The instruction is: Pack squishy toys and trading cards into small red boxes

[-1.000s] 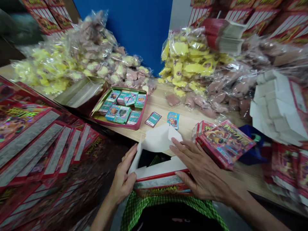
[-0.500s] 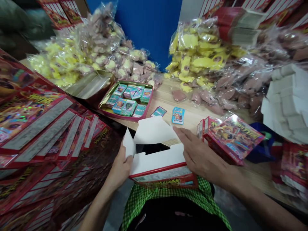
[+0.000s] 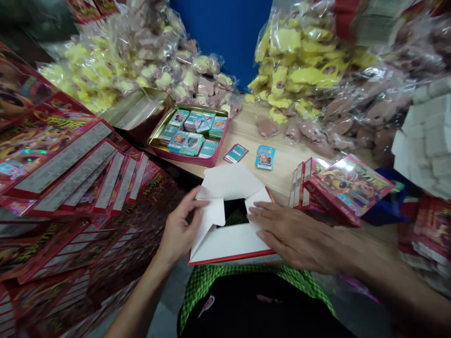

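Note:
A red carton with white inner flaps (image 3: 229,239) rests over my lap at the table's near edge, its end open and the flaps partly folded inward. My left hand (image 3: 181,225) grips the left side, thumb and fingers pressing the left flap in. My right hand (image 3: 292,234) lies on the right side, fingers stretched along the right flap. Beyond the carton, two small card packs (image 3: 264,157) lie on the wooden table (image 3: 246,136).
A pink tin tray (image 3: 207,162) holds several card packs. Finished red boxes (image 3: 338,185) stand at the right, flat red cartons (image 3: 70,173) pile up at the left. Bags of yellow and pink toys (image 3: 299,70) line the back. White blocks (image 3: 426,141) stack far right.
The carton has tilted so its open end faces up. Both side flaps have been pushed inward by my hands. The view has dropped slightly.

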{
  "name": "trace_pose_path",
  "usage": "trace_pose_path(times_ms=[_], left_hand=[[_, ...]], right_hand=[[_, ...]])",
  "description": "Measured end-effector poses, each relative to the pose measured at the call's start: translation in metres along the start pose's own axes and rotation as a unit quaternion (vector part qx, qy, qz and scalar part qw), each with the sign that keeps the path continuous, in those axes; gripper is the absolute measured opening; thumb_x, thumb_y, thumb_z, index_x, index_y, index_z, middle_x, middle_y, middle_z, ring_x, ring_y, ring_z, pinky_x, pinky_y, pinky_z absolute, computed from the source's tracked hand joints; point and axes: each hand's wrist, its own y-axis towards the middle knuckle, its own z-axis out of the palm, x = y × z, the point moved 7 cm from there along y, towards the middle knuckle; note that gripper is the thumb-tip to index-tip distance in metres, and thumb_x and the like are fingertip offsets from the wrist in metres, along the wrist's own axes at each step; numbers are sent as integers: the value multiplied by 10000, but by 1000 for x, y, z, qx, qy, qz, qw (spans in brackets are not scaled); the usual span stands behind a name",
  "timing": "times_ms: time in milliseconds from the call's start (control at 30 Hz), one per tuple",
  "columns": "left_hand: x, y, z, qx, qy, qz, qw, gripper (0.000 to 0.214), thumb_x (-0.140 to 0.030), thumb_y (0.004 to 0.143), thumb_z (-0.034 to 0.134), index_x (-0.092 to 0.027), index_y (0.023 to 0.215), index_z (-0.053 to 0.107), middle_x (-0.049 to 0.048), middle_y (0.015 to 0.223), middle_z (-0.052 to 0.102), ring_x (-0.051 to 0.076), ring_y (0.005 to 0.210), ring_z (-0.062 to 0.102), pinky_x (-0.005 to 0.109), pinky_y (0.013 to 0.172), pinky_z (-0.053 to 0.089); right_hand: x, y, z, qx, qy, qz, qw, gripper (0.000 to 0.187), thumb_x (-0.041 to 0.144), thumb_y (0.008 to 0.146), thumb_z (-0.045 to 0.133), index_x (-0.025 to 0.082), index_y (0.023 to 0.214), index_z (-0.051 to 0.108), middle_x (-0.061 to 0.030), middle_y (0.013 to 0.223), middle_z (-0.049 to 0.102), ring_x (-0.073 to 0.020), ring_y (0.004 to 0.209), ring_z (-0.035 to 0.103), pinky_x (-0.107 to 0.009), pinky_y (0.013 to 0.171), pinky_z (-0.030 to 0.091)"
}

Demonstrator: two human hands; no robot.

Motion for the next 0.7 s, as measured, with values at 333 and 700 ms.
trace_pose_path(times_ms=[333,700], left_hand=[[35,27,12,28,-154,-99,983,816,-399,680,843,-205,1396,503,139,1391,603,337,1305,546,443,1018,469],[25,9,23,109,-158,-154,969,751,-409,634,904,-183,1232,509,71,1119,704,238,927,693,339,771,573]], right_hand=[[-26,4,-18,-70,65,66,993,472,426,1096,334,231,1488,509,-118,1639,368,-331,1523,319,-585,1215,364],[-30,4,-5,-39,52,65,996,146,188,987,515,201,1054,645,-137,1244,585,-277,1058,635,-469,962,551]])
